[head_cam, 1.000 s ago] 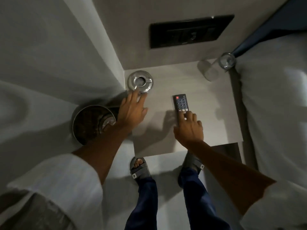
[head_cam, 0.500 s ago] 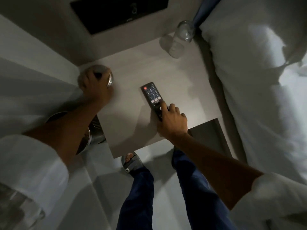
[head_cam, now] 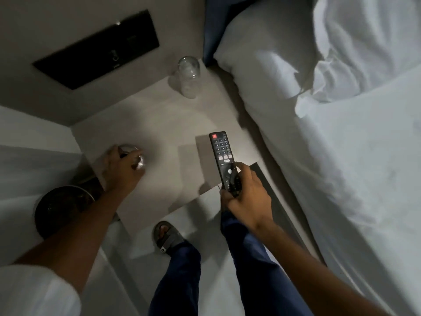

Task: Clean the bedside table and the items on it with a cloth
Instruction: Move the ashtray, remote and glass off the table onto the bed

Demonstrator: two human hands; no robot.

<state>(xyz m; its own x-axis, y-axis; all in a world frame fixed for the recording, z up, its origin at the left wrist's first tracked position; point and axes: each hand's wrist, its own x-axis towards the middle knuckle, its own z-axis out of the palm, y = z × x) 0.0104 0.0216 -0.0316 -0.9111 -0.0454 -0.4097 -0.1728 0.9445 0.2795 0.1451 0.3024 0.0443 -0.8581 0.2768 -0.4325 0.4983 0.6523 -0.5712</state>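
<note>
The pale bedside table (head_cam: 164,133) sits between a wall and the bed. My right hand (head_cam: 247,197) grips the lower end of a black remote control (head_cam: 222,153), lifted off the table near its front right corner. My left hand (head_cam: 121,171) is closed over a round metal ashtray (head_cam: 139,164) at the table's left edge; most of the ashtray is hidden by my fingers. A clear glass (head_cam: 188,76) stands upside down at the back right corner. No cloth is visible.
A white bed (head_cam: 341,144) with a pillow runs along the right. A black switch panel (head_cam: 98,49) is on the wall behind. A round metal bin (head_cam: 62,208) stands on the floor left of the table. My sandalled foot (head_cam: 166,236) is below the table's front edge.
My right hand has closed round the remote and lifted it off the table. My left hand went from touching the ashtray to gripping it. The view swung toward the bed.
</note>
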